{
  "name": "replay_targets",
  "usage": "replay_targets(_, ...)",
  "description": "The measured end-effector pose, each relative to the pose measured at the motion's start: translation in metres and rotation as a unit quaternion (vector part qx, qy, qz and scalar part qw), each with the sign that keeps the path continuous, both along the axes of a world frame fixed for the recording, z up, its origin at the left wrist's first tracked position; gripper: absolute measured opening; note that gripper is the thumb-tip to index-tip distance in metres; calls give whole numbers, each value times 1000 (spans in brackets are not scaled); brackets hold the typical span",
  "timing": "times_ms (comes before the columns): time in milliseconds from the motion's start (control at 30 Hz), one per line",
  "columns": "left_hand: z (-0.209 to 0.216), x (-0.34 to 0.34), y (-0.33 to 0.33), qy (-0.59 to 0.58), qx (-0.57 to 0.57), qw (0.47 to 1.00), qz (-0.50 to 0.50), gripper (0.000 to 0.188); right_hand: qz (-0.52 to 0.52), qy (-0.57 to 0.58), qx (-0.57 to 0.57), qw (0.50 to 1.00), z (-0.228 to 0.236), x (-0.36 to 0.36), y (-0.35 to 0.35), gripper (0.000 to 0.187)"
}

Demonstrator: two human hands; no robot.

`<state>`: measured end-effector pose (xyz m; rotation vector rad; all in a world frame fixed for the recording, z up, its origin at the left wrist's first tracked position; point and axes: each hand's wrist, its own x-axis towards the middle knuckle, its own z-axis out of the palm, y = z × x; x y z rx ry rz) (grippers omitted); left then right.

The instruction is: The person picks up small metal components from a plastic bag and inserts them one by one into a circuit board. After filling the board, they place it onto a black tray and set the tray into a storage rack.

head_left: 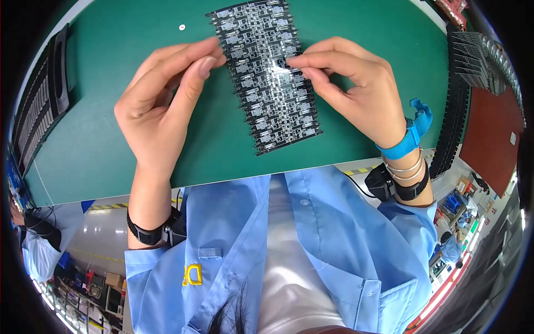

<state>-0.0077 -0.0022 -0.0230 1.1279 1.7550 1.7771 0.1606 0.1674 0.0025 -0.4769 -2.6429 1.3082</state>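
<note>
A long panel of small circuit boards (257, 83), black with rows of silvery parts, lies slightly tilted on the green table mat (356, 153). Beside its left edge is my left hand (161, 94), fingers bent and thumb drawn in, with the fingertips closed at the edge. My right hand (359, 83) reaches over the right side of the panel. Its thumb and forefinger are brought together in a pinch above the boards; whatever sits between them is too small to make out. A blue strap (409, 139) goes round my right wrist.
A small round white sticker (182, 27) lies on the mat at the upper left. Black slotted trays (41, 106) stand at the left edge. Along the right edge runs a black slotted strip (453, 106), with a rack of thin boards (475, 58) next to it.
</note>
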Motion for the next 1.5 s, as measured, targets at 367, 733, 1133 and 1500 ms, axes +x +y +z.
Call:
replay_targets(367, -6, -1, -4, 30, -33, 996, -73, 20, 60, 41, 113, 991, -1, -9, 6, 14)
replay_targets(733, -2, -2, -1, 135, -71, 984, -94, 12, 113, 14, 125, 986, 2, -14, 13, 18)
replay_targets(1133, 1, 1, 2, 155, -90, 980, -86, 10, 206, 405, 249, 855, -50, -35, 37, 16)
replay_targets(1500, 3, 0, 0, 163, -115, 976, -82, 10, 226, 357, 263, 868, -45, -35, 36, 15)
